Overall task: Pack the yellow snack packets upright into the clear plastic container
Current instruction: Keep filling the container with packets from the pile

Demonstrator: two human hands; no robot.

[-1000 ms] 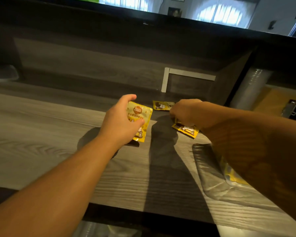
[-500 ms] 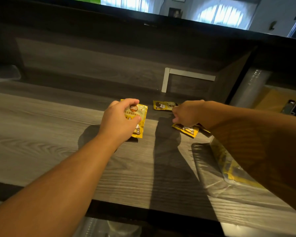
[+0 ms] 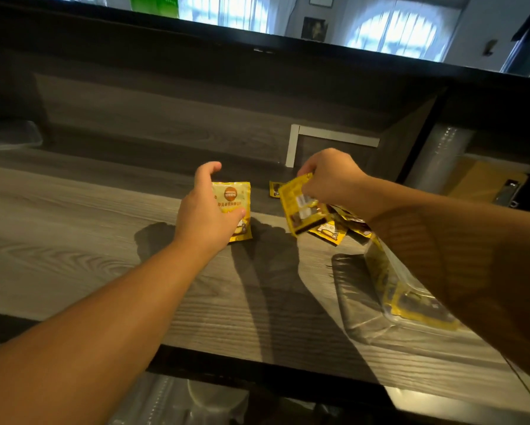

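My left hand grips a yellow snack packet held upright on the grey wooden tabletop. My right hand pinches the top edge of a second yellow packet and holds it lifted above the table, its back side showing. Under that hand a few more yellow packets lie flat, and another packet lies farther back. The clear plastic container sits at the right, partly hidden by my right forearm, with yellow packets inside it.
A raised dark wooden back panel with a white L-shaped strip borders the far side. The table's dark front edge runs close to me. A clear object rests at the far left.
My right hand has closed on a packet from the pile and raised it off the table. My left hand has kept its packet, now standing more upright.
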